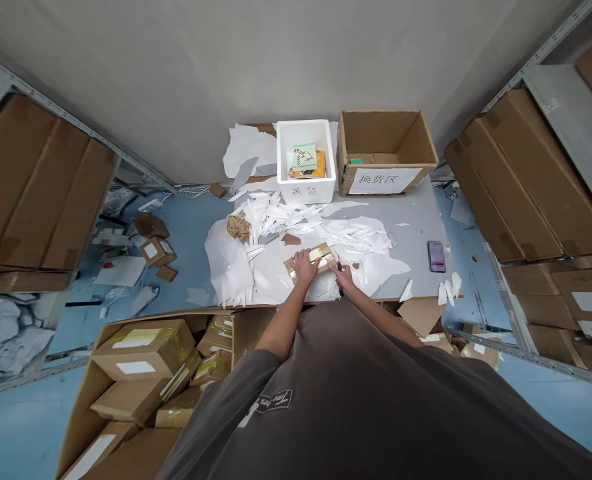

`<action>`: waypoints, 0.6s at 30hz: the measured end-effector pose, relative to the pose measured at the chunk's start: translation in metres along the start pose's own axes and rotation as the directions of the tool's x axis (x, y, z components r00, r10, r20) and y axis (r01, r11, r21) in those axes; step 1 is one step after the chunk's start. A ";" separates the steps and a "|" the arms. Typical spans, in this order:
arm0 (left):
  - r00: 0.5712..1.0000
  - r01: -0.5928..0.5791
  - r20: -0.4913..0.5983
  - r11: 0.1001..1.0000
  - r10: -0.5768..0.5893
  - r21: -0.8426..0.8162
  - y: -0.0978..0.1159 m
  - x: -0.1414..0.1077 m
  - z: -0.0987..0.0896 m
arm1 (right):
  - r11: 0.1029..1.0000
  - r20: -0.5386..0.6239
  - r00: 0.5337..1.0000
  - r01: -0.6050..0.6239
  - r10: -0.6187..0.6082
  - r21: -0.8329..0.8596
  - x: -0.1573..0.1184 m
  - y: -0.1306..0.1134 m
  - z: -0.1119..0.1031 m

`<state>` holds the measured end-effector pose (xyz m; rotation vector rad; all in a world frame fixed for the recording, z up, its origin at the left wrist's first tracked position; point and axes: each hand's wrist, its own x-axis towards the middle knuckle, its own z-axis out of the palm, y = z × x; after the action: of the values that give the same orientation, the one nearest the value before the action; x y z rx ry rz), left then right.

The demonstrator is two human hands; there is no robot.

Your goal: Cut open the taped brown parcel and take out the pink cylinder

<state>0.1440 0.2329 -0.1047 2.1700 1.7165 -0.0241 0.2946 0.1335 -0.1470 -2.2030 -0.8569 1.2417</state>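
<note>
A small taped cardboard box lies on the paper scraps near the front edge of the grey table. My left hand rests on the box's left part, its fingers curled over it. At the box's right end is my right hand, closed around a red and black tool, perhaps a cutter; its tip is too small to make out. White paper strips and a crumpled brown paper surround the box.
Behind stand a white foam box holding small packages and an open carton with a paper sign. A phone lies at the right. Below the table's front left, a large carton holds several boxes. Shelves with cartons flank both sides.
</note>
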 end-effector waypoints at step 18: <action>0.725 -0.652 0.293 0.758 0.623 -0.001 -0.090 -0.034 -0.028 | 0.996 -0.194 0.980 0.057 -0.042 0.075 0.045 -0.035 0.027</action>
<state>0.0450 0.2265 -0.0959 2.5775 0.7573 -0.2271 0.2786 0.1922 -0.1630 -2.1816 -0.7665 1.0019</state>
